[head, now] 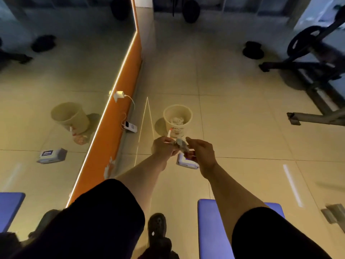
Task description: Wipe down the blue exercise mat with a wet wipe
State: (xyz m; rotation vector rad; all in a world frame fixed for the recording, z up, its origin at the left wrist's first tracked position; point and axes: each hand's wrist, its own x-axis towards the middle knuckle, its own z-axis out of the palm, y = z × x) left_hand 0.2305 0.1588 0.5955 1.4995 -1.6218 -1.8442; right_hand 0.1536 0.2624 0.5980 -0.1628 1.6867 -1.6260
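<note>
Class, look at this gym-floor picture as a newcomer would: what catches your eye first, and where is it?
First, the two hands at centre, left hand and right hand, holding a crumpled wipe between them. Just beyond stands a pale bin holding crumpled paper. The blue mat lies at the bottom, and a mirror wall fills the left.

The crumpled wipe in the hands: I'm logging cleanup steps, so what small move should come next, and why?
Probably carry the crumpled wipe forward and drop it into the waste bin. It looks grey and wadded, both the left hand and right hand pinch it just short of the bin, and the bin already holds crumpled white wipes.
</note>
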